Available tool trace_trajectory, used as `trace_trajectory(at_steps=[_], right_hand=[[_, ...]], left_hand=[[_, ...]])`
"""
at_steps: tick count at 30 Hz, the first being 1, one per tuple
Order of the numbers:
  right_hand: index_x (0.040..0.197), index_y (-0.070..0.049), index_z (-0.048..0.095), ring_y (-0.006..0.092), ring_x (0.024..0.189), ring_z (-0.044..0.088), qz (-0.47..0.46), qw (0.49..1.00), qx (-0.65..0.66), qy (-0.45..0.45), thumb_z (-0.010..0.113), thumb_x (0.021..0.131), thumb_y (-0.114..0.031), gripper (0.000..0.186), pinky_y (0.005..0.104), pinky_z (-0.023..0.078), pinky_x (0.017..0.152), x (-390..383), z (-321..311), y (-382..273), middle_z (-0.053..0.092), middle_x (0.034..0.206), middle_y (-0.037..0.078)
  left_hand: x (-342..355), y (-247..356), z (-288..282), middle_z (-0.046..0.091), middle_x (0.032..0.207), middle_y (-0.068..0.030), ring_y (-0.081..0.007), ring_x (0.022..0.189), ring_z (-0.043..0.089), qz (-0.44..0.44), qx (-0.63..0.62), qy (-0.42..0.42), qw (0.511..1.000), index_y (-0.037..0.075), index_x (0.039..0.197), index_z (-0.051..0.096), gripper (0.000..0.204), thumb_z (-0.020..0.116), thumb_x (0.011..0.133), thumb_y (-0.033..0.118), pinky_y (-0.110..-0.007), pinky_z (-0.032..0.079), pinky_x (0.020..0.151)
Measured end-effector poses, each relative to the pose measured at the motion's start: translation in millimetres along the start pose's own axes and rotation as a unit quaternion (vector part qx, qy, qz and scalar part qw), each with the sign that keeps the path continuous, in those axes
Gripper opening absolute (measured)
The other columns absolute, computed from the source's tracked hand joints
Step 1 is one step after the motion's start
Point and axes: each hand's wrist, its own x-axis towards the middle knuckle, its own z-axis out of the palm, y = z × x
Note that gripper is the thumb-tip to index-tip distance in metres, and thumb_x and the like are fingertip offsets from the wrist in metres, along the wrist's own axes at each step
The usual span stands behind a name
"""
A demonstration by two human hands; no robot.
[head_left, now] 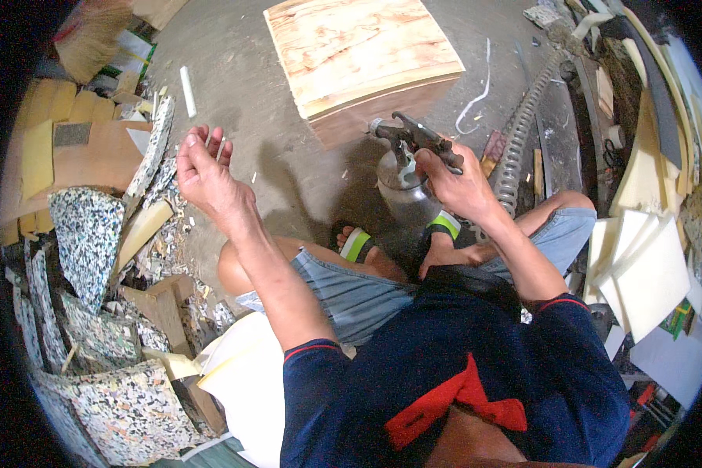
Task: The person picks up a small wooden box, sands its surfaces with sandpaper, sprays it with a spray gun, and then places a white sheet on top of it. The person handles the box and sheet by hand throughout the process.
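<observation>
My right hand [462, 181] is wrapped round the handle of a spray gun [423, 140]. A silver metal cup [402, 183] hangs under the gun, and its nozzle points towards a wooden box [363, 54]. That box stands on the floor ahead of me, with a light, wavy-grained top and darker sides. My left hand [209, 175] is raised to the left of the box, touching neither box nor gun. Its fingers are curled with the thumb against them; a small pale sliver shows by the fingertips, and I cannot tell whether it is held.
A grey coiled hose [519, 136] runs along the floor at right, near a loose white strip [476, 101]. Speckled foam offcuts [125, 405] pile up on my left, with a white stick [188, 91] beyond. Cream foam sheets [647, 269] lean at my right. A broom [93, 47] is far left.
</observation>
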Motion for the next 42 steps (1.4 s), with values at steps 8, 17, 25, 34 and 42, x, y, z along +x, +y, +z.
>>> trace_trajectory(at_steps=[8, 17, 25, 34, 42], right_hand=[[0.088, -0.002, 0.065, 0.0174, 0.063, 0.055, 0.021, 0.993, -0.039, -0.113, 0.06, 0.094, -0.037, 0.036, 0.0351, 0.046, 0.062, 32, -6, -23, 0.061, 0.067, 0.01], [0.084, 0.0, 0.065, 0.015, 0.06, 0.056, 0.003, 0.998, -0.042, -0.051, 0.058, 0.094, -0.05, 0.052, 0.0323, 0.047, 0.057, 76, -15, -46, 0.061, 0.064, 0.004], [0.077, -0.003, 0.064, 0.0114, 0.059, 0.054, 0.02, 0.998, -0.063, 0.01, 0.054, 0.096, -0.048, 0.051, 0.0301, 0.044, 0.054, 72, -16, -56, 0.058, 0.062, 0.002], [0.076, -0.002, 0.062, 0.0106, 0.059, 0.052, 0.055, 0.999, 0.003, 0.002, 0.053, 0.097, -0.048, 0.051, 0.0303, 0.044, 0.054, 73, -15, -61, 0.056, 0.062, 0.002], [0.073, -0.003, 0.061, 0.01, 0.052, 0.052, 0.062, 0.995, -0.006, 0.073, 0.052, 0.097, -0.049, 0.052, 0.0284, 0.041, 0.047, 78, -36, -51, 0.055, 0.06, 0.001]], left_hand=[[2, -1, -7, 0.066, 0.105, -0.0092, -0.0214, 0.091, 0.066, -0.014, -0.02, 0.013, 1.0, 0.003, 0.108, 0.061, 0.024, 0.057, 0.098, 0.024, -0.032, 0.053, 0.072], [1, 1, -3, 0.066, 0.104, -0.0094, -0.0177, 0.09, 0.066, -0.02, -0.034, 0.019, 0.999, 0.0, 0.109, 0.061, 0.025, 0.056, 0.098, 0.022, -0.028, 0.052, 0.071], [0, 0, 0, 0.065, 0.107, -0.0096, -0.017, 0.092, 0.065, -0.033, -0.027, 0.011, 0.999, 0.0, 0.11, 0.06, 0.027, 0.057, 0.098, 0.024, -0.027, 0.051, 0.071], [0, -5, 6, 0.064, 0.105, -0.0079, -0.0193, 0.094, 0.065, -0.037, -0.02, 0.008, 0.999, 0.003, 0.107, 0.06, 0.024, 0.056, 0.098, 0.025, -0.031, 0.051, 0.074], [-1, -6, 11, 0.065, 0.107, -0.0071, -0.0169, 0.092, 0.065, -0.05, -0.022, 0.007, 0.998, 0.003, 0.111, 0.06, 0.024, 0.056, 0.099, 0.024, -0.029, 0.051, 0.073]])
